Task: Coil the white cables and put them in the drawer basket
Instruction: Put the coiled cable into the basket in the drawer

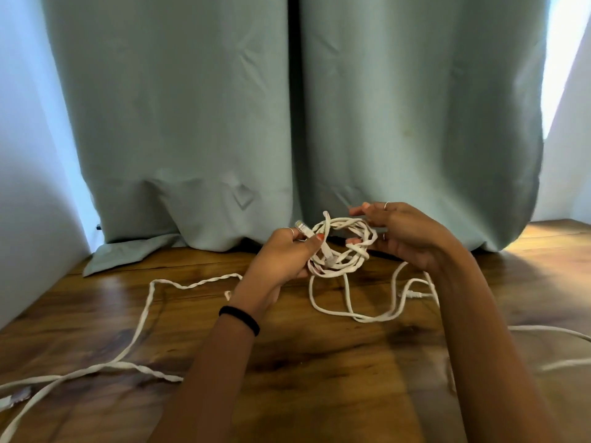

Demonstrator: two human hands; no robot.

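Observation:
A small coil of flat white cable (342,251) hangs in the air above the wooden floor, held between both hands. My left hand (281,260) grips its left side, thumb pressed on the strand just below the clear plug (300,226) that sticks up. My right hand (406,235) holds the coil's right side with its fingers curled around the loops. Loose strands (348,302) drop from the coil to the floor. A second white cable (144,318) trails over the floor at the left. No drawer basket is in view.
A wooden floor (319,362) spreads below my arms. Grey-green curtains (287,123) hang right behind the coil, their hems on the floor. White walls (28,187) stand at both sides. More white cable (556,334) runs off at the right edge.

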